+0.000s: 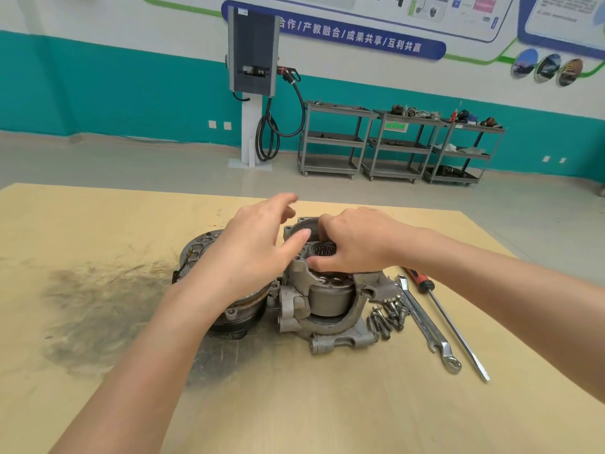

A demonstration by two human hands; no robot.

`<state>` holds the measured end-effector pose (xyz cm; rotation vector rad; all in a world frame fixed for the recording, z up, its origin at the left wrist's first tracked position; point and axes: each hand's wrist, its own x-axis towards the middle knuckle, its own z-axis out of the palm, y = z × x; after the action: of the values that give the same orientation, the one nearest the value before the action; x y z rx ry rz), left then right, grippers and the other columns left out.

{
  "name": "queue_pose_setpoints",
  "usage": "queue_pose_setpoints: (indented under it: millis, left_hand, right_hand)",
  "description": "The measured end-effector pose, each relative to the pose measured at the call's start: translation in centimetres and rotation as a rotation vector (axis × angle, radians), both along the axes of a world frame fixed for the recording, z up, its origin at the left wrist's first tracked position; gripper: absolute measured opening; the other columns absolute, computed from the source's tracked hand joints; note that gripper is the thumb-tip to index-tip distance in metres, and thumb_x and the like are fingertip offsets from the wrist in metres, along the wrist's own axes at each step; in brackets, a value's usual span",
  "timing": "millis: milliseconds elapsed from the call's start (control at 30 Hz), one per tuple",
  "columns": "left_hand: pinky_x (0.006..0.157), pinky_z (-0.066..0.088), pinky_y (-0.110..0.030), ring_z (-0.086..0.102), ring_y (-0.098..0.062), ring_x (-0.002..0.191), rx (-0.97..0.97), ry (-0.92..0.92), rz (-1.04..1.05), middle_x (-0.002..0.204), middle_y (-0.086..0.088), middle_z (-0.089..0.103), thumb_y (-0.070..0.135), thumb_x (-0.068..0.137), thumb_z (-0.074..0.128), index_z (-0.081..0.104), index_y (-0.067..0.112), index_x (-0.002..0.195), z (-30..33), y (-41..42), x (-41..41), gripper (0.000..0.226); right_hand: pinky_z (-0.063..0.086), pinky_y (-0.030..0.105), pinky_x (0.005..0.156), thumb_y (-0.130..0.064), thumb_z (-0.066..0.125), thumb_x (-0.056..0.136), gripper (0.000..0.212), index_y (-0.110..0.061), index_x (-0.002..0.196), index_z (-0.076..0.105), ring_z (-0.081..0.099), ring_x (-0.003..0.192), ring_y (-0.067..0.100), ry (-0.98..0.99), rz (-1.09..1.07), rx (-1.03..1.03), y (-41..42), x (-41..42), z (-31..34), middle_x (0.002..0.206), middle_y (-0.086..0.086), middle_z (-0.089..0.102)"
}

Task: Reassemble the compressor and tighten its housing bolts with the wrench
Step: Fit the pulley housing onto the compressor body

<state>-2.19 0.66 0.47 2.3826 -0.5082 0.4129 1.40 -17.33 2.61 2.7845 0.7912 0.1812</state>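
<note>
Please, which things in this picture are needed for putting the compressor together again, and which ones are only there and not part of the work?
For the job:
- compressor housing
- pulley end beside it
- loose bolts
- wrench
- right hand on the housing's top
- left hand, open over it

Just lying about:
- red-handled screwdriver
- carts at the wall
- wall charger

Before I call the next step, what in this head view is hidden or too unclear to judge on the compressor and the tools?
- Housing bore: right hand covers most of it; what its curled fingers hold is hidden.
- Pulley part: left hand and forearm cover its top.
- Bolts: piled, too small to count.
- Wrench size marking: unreadable.
- Screwdriver handle: partly behind right forearm.
</note>
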Motion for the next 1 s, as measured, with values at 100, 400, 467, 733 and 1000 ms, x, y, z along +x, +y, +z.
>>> queue_pose_setpoints:
  millis: [100, 400, 467, 733, 1000]
  left_hand:
    - [0.107, 0.042, -0.033, 0.049, -0.016, 0.131, 0.01, 0.051, 0.0, 0.145, 0.001, 0.052, 0.039, 0.097, 0.057, 0.028, 0.021, 0.154, -0.2, -0.1, 0.1, 0.066]
    - [0.115, 0.037, -0.037, 0.043, -0.018, 0.139, -0.024, 0.104, -0.044, 0.151, -0.005, 0.046, 0.023, 0.102, 0.05, 0.027, 0.019, 0.154, -0.3, -0.1, 0.1, 0.057]
    - [0.113, 0.039, -0.036, 0.048, -0.015, 0.134, -0.131, 0.056, -0.001, 0.146, -0.004, 0.051, 0.015, 0.102, 0.05, 0.034, 0.018, 0.152, 0.2, 0.3, 0.2, 0.052]
    - [0.112, 0.038, -0.034, 0.049, -0.012, 0.131, -0.115, -0.112, 0.104, 0.141, 0.002, 0.056, 0.021, 0.1, 0.055, 0.049, 0.018, 0.143, 0.9, 2.4, -1.3, 0.044]
    - [0.116, 0.027, -0.035, 0.054, -0.019, 0.128, 0.23, -0.298, 0.026, 0.134, -0.002, 0.062, 0.023, 0.096, 0.052, 0.06, 0.01, 0.133, -0.6, 4.6, -4.0, 0.039]
  right_hand:
    - [0.037, 0.03, 0.054, -0.066, 0.052, 0.085, 0.052, -0.016, 0.098, 0.044, 0.047, 0.063, 0.01, 0.111, -0.071, 0.025, 0.2, 0.1, 0.1, 0.071, -0.005, 0.05]
    - [0.045, 0.025, 0.063, -0.068, 0.046, 0.086, 0.051, -0.025, 0.108, 0.059, 0.058, 0.073, 0.003, 0.213, -0.205, 0.292, -2.0, -0.2, 3.4, 0.084, -0.006, 0.068]
    - [0.05, 0.029, 0.075, -0.065, 0.046, 0.088, 0.05, -0.025, 0.117, 0.056, 0.061, 0.086, 0.006, 0.035, -0.247, 0.545, -3.7, -1.1, 3.5, 0.105, -0.001, 0.068]
    - [0.032, 0.031, 0.102, -0.047, 0.053, 0.093, 0.078, -0.021, 0.154, 0.013, 0.039, 0.135, 0.023, 0.183, -0.456, 0.987, -2.2, -5.4, -4.3, 0.152, 0.005, 0.034]
    - [0.031, 0.033, 0.109, -0.019, 0.044, 0.097, 0.066, -0.021, 0.154, 0.013, 0.037, 0.136, 0.024, 0.216, -0.456, 1.116, -2.2, -5.4, -4.4, 0.154, 0.007, 0.033]
